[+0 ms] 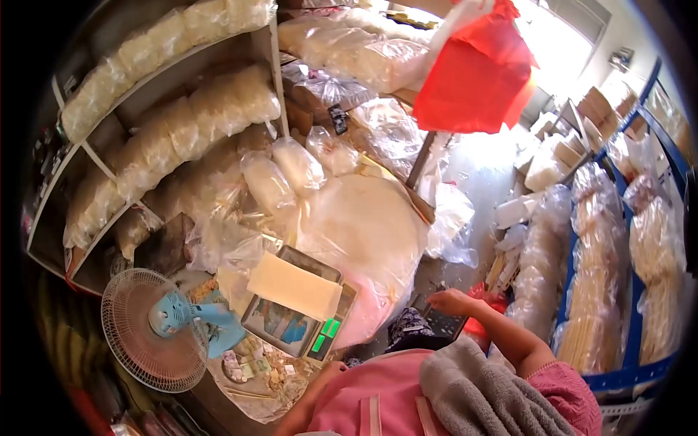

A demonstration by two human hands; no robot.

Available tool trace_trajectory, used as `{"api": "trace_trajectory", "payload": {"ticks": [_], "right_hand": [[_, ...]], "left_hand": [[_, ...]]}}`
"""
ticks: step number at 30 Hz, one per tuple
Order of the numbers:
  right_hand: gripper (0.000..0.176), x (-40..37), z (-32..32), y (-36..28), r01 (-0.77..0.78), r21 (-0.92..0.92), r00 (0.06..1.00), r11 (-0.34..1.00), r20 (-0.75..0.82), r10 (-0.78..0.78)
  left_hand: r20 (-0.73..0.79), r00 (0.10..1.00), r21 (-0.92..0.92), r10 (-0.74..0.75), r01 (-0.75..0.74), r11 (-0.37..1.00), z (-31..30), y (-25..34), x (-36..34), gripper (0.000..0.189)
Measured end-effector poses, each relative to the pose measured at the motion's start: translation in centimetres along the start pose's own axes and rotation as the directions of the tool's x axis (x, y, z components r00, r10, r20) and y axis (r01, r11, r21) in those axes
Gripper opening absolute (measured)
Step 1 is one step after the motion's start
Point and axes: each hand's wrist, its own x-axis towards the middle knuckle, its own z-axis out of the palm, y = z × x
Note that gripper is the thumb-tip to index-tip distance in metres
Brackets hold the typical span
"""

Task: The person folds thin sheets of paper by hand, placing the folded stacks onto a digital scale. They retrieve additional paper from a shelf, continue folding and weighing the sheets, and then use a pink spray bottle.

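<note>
My right hand [447, 301] reaches out low on the right, beside a red plastic bag [478, 327]. Its fingers look bunched together; what they hold, if anything, is too small to make out. Only part of my left hand [332, 372] shows at the front edge of my pink top, its fingers hidden. Just beyond it stands a weighing scale [318, 344] with lit green displays. A flat cream-coloured slab [294, 285] lies across the top of the scale. Small packets and papers [251, 363] are spread left of my left hand.
A fan [154, 330] stands at the left. Shelves behind it hold bulging clear bags [182, 120]. A round, plastic-covered surface [367, 229] lies beyond the scale. Red cloth [476, 73] hangs above. At right, blue racks [563, 291] hold long wrapped bundles [592, 269].
</note>
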Motion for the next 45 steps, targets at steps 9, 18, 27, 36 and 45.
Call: {"api": "trace_trajectory", "payload": {"ticks": [9,18,27,36,45], "right_hand": [[0.028,15.2,1.6,18.4,0.342,-0.166,0.810,0.925,0.551,-0.201],[0.040,19.6,2.4,34.9,0.250,-0.117,0.786,0.961,0.605,-0.131],[0.049,20.5,4.5,38.2,0.214,-0.252,0.960,0.944,0.236,-0.154],[0.053,22.7,5.6,38.9,0.183,-0.252,0.982,0.950,0.085,-0.166],[0.041,24.1,12.8,43.4,0.116,-0.042,0.973,0.992,-0.199,-0.122]], "left_hand": [[-0.146,0.971,-0.146,-0.189,0.168,0.975,6.0,7.3,9.5,0.031],[-0.140,0.944,-0.438,-0.300,0.213,0.873,14.7,20.0,31.2,0.041],[-0.027,0.971,-0.270,-0.238,0.222,0.937,18.2,11.9,50.4,0.041],[-0.045,0.966,-0.222,-0.254,0.239,0.945,15.5,7.4,56.7,0.040],[-0.156,0.958,-0.150,-0.239,0.217,0.965,16.5,5.9,57.2,0.039]]}}
